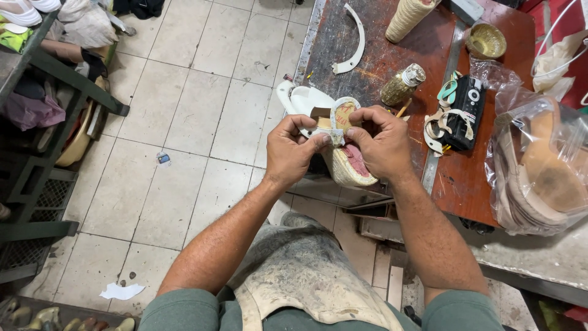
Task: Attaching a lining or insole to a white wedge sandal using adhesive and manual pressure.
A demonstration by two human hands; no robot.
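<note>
Both hands, left hand point(293, 149) and right hand point(381, 142), pinch a pale strap point(335, 136) on the woven shoe point(349, 160) beside the bench point(367, 61), each grip clenched on it.

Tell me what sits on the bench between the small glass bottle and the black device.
In the head view, between the glass bottle and the black device lie pale cut straps and a teal piece on the red-brown bench.
</note>
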